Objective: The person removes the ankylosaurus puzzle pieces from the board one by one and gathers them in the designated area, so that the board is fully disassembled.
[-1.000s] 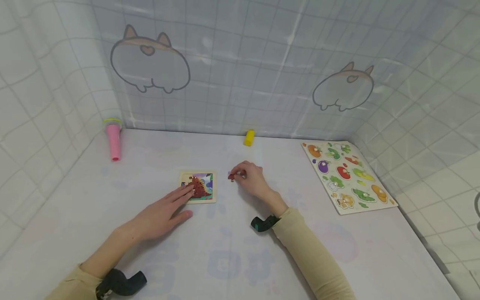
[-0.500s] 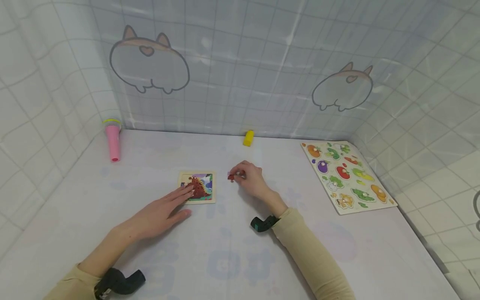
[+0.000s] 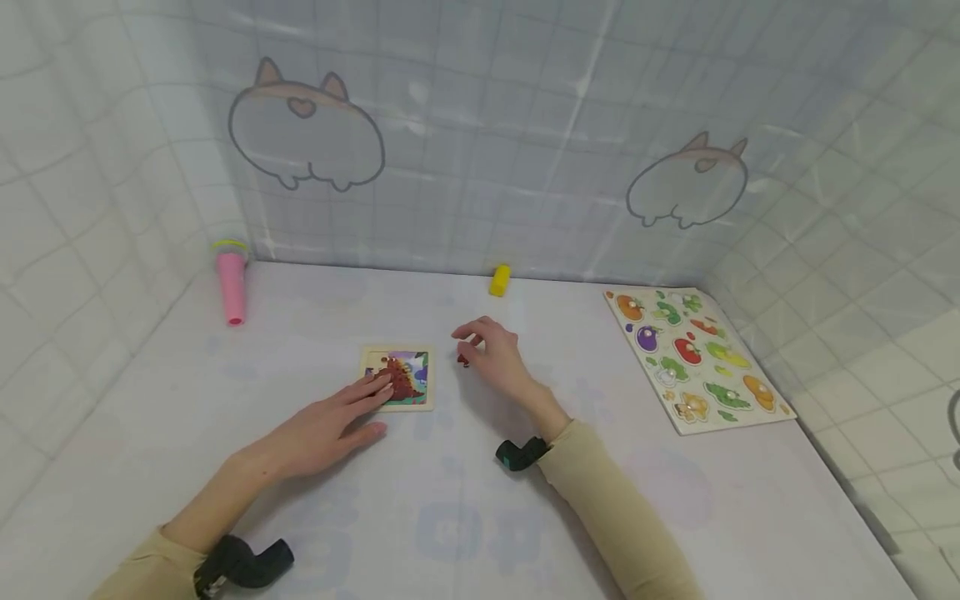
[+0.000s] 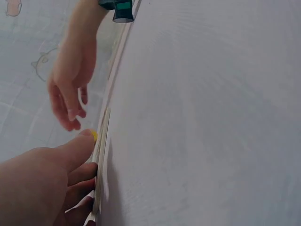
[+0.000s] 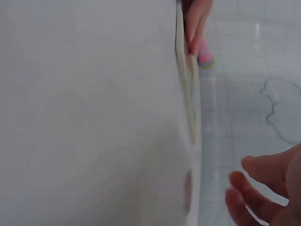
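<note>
Left hand (image 3: pixel 326 431), foremost on my feed: grip relaxed, straight fingers resting on the dinosaur puzzle (image 3: pixel 408 379), left of centre on the tabletop (image 3: pixel 450 475). Right hand (image 3: pixel 497 357), as I see it: grip parted, above a red-brown piece (image 3: pixel 463 361) just beside the puzzle. Beyond: vegetable board (image 3: pixel 686 358), right; pink-handled item (image 3: pixel 233 287), left; yellow block (image 3: pixel 499 281), near back wall (image 3: pixel 487 200).

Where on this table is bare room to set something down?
Bare table lies between the pink toy and the puzzle, and between the right hand and the vegetable board. It is crowded around the puzzle, where the left hand rests, and by the loose piece.
</note>
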The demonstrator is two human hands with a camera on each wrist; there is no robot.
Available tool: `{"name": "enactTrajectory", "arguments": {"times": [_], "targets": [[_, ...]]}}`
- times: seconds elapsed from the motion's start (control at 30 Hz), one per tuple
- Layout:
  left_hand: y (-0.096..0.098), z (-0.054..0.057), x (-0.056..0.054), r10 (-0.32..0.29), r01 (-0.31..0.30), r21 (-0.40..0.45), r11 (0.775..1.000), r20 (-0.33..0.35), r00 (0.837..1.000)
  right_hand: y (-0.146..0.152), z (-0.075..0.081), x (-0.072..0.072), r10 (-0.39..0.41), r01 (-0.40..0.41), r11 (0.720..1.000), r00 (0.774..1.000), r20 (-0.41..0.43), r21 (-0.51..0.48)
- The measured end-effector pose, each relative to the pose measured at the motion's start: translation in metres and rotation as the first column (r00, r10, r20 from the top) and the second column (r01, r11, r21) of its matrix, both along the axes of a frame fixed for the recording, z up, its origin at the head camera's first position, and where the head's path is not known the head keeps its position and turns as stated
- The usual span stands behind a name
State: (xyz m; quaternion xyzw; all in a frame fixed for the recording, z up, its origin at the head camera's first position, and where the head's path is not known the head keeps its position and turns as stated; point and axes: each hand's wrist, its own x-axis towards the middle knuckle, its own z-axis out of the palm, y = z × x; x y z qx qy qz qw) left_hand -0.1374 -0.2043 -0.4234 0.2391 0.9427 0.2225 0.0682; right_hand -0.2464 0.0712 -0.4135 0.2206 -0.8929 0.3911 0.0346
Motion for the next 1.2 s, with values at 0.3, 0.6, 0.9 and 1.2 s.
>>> {"name": "enactTrajectory", "arguments": {"times": [0.3,0.6,0.9,1.2], "targets": [[-0.002,-0.008,0.001,-0.004,0.004,-0.011,1.000,-0.016,1.000,-0.049,0.019,0.008,0.066,-0.069,0.995,0.997,0.038,0.074],[-0.002,-0.010,0.002,-0.015,0.015,-0.005,1.000,-0.025,1.000,-0.068,0.008,0.009,0.073,-0.089,0.985,0.991,0.116,0.145],[-0.002,-0.003,0.003,-0.022,0.021,-0.020,1.000,-0.056,0.998,-0.073,-0.005,0.003,0.128,-0.135,0.954,0.991,0.043,0.267],[-0.001,-0.001,0.001,-0.010,0.008,-0.041,0.999,-0.048,0.999,-0.075,-0.007,0.006,0.160,-0.139,0.903,0.987,-0.019,0.407]]}}
